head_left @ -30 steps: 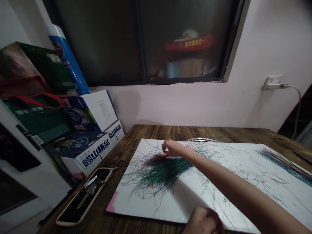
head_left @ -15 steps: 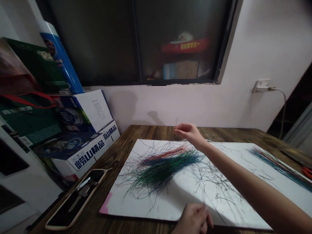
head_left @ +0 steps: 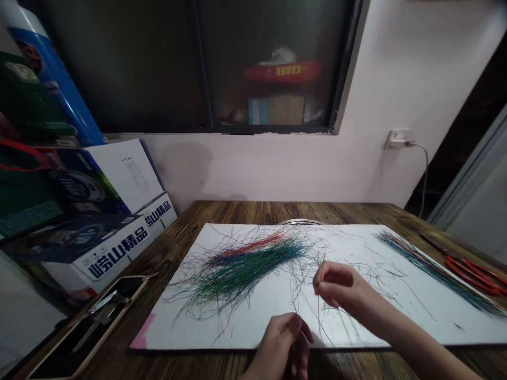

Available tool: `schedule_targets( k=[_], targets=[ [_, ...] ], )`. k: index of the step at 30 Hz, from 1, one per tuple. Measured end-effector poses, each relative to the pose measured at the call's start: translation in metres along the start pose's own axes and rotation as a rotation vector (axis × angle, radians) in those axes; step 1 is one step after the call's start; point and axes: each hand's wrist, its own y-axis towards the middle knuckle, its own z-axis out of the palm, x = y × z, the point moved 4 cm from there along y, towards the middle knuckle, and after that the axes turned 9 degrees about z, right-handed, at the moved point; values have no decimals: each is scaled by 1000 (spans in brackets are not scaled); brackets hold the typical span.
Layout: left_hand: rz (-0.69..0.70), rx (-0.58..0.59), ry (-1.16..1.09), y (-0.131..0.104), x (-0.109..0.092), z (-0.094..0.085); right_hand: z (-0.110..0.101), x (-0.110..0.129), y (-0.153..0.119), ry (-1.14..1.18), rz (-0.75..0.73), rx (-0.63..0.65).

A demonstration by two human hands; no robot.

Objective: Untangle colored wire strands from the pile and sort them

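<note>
My right hand (head_left: 336, 285) is over the white board (head_left: 336, 327), thumb and fingertips pinched together. A thin reddish strand (head_left: 318, 311) hangs down from that pinch. My left hand (head_left: 281, 343) rests at the board's near edge with its fingers curled closed; what they hold, if anything, is too fine to make out. Left of both hands lies a loose pile of thin wire-like strands (head_left: 245, 266), green and blue with an orange-red band along the back. Short dark strand pieces are scattered around my right hand. A straighter bundle of strands (head_left: 435, 269) lies along the board's right side.
Red-handled scissors (head_left: 473, 274) lie on the wooden table (head_left: 356, 210) at right. A shiny round metal rim (head_left: 301, 221) shows behind the board. At left are a dark tray-like case with metal parts (head_left: 95, 322), stacked boxes (head_left: 119, 248) and a blue canister (head_left: 59, 79).
My right hand has come back from the board's far edge to near my left hand. My left hand stays low and closed. The view has turned to the right, showing the scissors fully.
</note>
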Motion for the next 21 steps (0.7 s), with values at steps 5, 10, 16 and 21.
schedule_targets(
  k=[5,10,16,21],
  targets=[
    [70,-25,-26,-1,-9,1,6,-30,-3,-78,50,-29],
    [51,-53,-45,-2,-9,-1,9,-42,1,-88,44,-65],
    [-15,0,-98,-1,1,1,11,-60,-1,-22,-3,-156],
    [72,-1,12,-1,-2,0,11,-64,-5,-26,-2,-160]
  ],
)
